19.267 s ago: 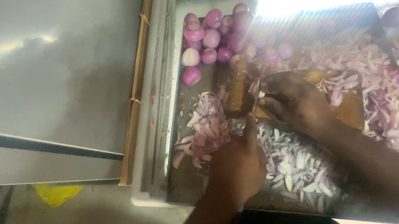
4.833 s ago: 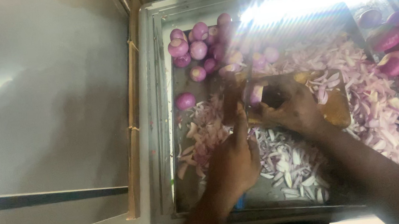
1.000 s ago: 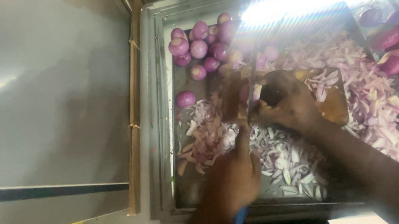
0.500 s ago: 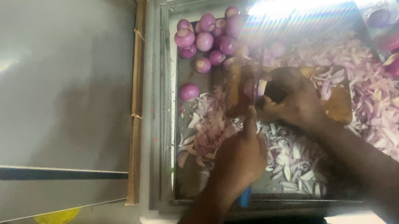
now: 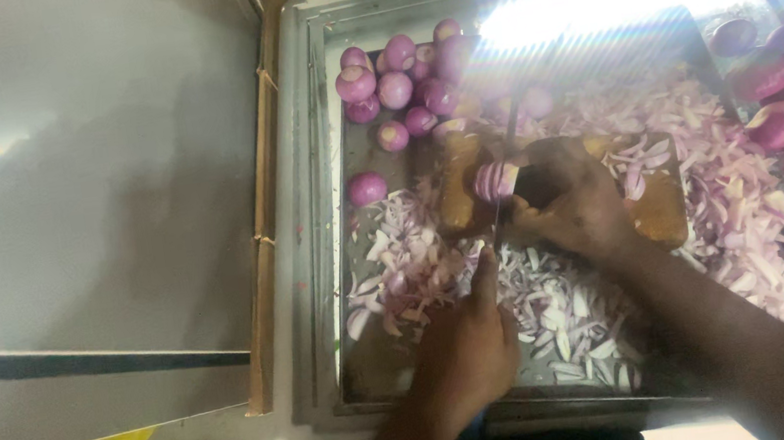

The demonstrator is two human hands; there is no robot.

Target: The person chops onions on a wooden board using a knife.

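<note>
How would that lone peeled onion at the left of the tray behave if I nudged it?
The lone peeled onion looks round and sits apart from the others on the bare metal tray, so it would probably roll freely. With its skin off, it appears smooth and shiny, likely a bit slippery to pinch. It seems firm and whole, so a push probably wouldn't damage it.

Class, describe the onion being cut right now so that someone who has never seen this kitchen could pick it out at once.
Start at the big steel tray, then go to the brown chopping board near its middle. The onion sits there under the fingers of the right hand, beside the knife held by the left hand. Unlike the whole peeled onions behind, its cut face shows pale rings.
</note>
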